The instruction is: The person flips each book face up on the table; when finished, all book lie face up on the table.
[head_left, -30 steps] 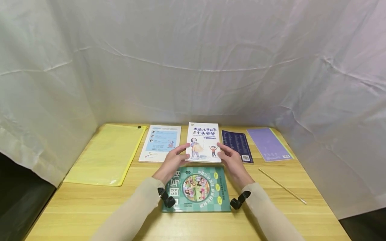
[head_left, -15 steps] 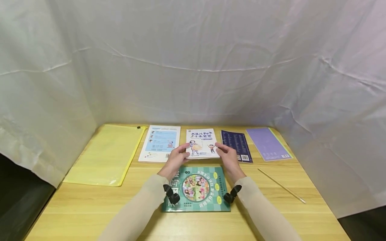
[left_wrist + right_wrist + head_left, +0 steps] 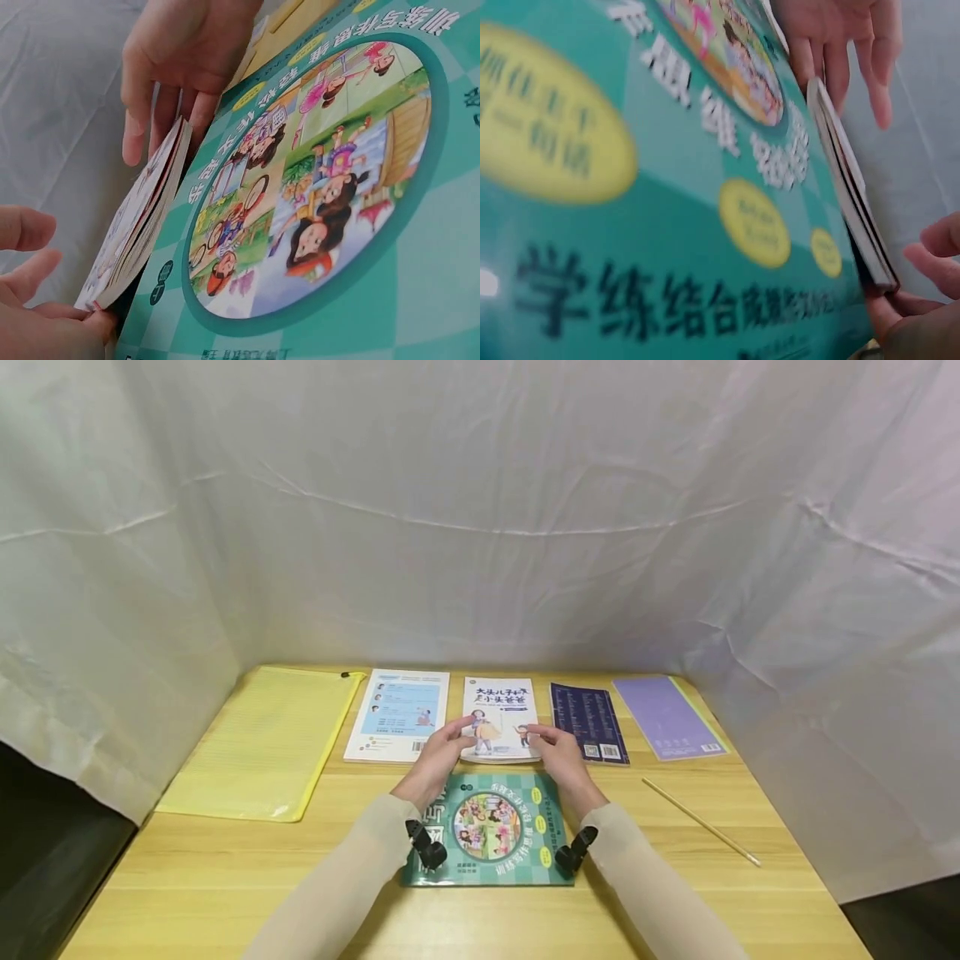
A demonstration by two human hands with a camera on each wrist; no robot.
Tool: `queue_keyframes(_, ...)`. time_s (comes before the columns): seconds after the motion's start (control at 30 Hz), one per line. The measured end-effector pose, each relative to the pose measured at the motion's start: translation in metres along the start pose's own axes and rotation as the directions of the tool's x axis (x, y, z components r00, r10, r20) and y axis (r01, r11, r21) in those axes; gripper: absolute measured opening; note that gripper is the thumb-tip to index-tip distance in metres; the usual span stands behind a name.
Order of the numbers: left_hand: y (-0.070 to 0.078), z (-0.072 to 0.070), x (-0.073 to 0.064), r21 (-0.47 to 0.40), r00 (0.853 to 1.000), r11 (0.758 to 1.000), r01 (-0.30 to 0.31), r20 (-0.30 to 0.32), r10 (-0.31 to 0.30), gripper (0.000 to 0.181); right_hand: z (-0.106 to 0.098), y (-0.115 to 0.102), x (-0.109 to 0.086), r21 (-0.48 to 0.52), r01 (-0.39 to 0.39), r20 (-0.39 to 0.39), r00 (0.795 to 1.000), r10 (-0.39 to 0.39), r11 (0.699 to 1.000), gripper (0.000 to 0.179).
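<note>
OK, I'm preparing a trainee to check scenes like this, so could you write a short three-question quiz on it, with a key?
1. Which reaches lowest in the head view: (a) the yellow plastic zip pouch, (b) the green checked book with a round picture, (c) the purple rectangular booklet?
2. True or false: the thin, straight tan stick lies to the right of that green book.
3. Which book lies directly between the left hand and the right hand?

Key: 1 b; 2 true; 3 the white book with blue lettering.

Curtained booth [image 3: 112, 568] — pale cloth walls [image 3: 480, 527] around wooden table [image 3: 480, 922].
</note>
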State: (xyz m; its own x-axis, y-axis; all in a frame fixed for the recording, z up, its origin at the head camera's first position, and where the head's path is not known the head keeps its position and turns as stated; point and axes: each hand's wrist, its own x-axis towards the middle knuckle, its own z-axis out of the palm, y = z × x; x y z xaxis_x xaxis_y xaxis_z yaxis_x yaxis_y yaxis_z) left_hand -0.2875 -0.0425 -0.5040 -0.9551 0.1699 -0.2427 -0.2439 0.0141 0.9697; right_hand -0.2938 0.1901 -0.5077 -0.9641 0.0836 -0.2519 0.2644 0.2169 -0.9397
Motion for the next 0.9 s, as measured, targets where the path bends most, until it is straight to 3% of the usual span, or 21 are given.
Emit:
queue_keyframes(0.27, 0.003, 0.001, -0.003, 0.022, 1.0, 1.0, -0.018, 0.021, 0.018, 0.055, 0.004, -0.007, -0.006, -0.085, 0.047, 0.013, 0.999, -0.046, 0.995, 0.039)
queue_keyframes(0.47, 0.006, -0.009, -0.007, 0.036, 0.998, 0.998, -0.06, 0.019, 0.059, 0.05, 0.01, -0.01, -0.008, -0.12, 0.179, -0.026, 0.983, -0.184, 0.976, 0.038)
queue_keyframes(0.67, 0.011, -0.038, -0.01, 0.073, 0.992, 0.991, -0.111, -0.044, 0.115, 0.044, 0.025, -0.019, -0.013, -0.064, 0.268, 0.021, 0.963, -0.268, 0.961, 0.036)
queue_keyframes(0.9, 0.007, -0.086, -0.012, 0.154, 0.97, 0.975, -0.16, -0.159, 0.184, 0.038, 0.049, -0.025, -0.013, 0.074, 0.23, 0.088, 0.968, -0.236, 0.97, 0.035)
